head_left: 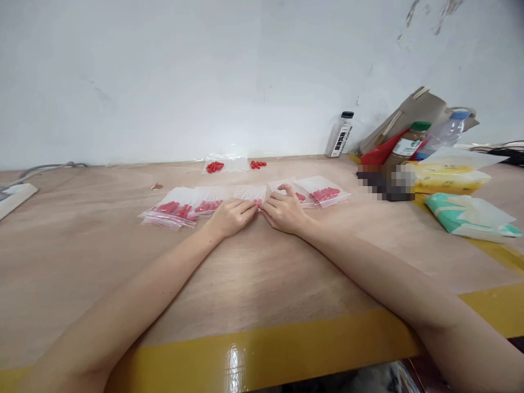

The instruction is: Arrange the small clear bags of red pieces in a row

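Observation:
Both hands meet at the near edge of a small clear zip bag [249, 192] holding red pieces. My left hand [232, 217] pinches that edge from the left, its fingers closed. From the right, my right hand [284, 210] grips the same edge, with its index finger raised and bent. Further filled bags lie on either side: a pile of bags [170, 207] and another bag [209, 201] to the left, and a bag [324, 192] to the right. One more bag [301, 197] is partly covered by my right hand. What the red pieces are is too small to tell.
By the wall lie clear bags [235, 164] and loose red pieces [257, 164]. To the right stand a black-capped bottle [340, 135], a green-capped coffee bottle [409, 144], a grey bag [405, 117] and tissue packs [466, 215]. A power strip [18, 199] sits far left. Yellow tape [286, 338] lines the front edge.

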A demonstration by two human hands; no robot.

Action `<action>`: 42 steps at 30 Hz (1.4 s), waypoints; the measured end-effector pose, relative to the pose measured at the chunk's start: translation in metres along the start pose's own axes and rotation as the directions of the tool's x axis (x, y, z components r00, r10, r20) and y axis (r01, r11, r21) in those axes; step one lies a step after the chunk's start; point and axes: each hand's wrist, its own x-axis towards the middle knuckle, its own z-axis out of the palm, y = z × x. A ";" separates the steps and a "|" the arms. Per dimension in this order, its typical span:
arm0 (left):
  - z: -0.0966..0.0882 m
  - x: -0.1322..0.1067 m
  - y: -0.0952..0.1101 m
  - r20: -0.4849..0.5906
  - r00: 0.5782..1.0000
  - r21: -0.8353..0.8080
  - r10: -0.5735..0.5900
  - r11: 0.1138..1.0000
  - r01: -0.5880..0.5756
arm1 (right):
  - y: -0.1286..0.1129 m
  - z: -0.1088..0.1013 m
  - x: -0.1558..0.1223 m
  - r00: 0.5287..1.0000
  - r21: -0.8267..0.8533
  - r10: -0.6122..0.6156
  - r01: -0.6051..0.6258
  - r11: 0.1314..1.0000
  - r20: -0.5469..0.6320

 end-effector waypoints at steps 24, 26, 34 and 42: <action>-0.016 -0.004 -0.010 -0.004 0.992 0.064 0.127 0.990 -0.127 | 0.010 -0.005 -0.009 0.999 0.057 -0.006 0.009 0.998 -0.054; -0.017 -0.005 -0.011 -0.021 0.991 0.059 0.135 0.989 -0.134 | 0.011 -0.004 -0.010 0.999 0.082 0.011 -0.007 0.997 -0.047; -0.016 -0.005 -0.011 -0.012 0.991 0.068 0.135 0.989 -0.133 | 0.012 0.000 -0.011 0.996 0.086 0.014 -0.007 0.996 -0.084; -0.017 -0.007 -0.012 0.122 0.993 0.026 0.005 1.000 -0.008 | 0.014 0.002 -0.012 0.998 0.112 0.052 -0.047 0.993 -0.046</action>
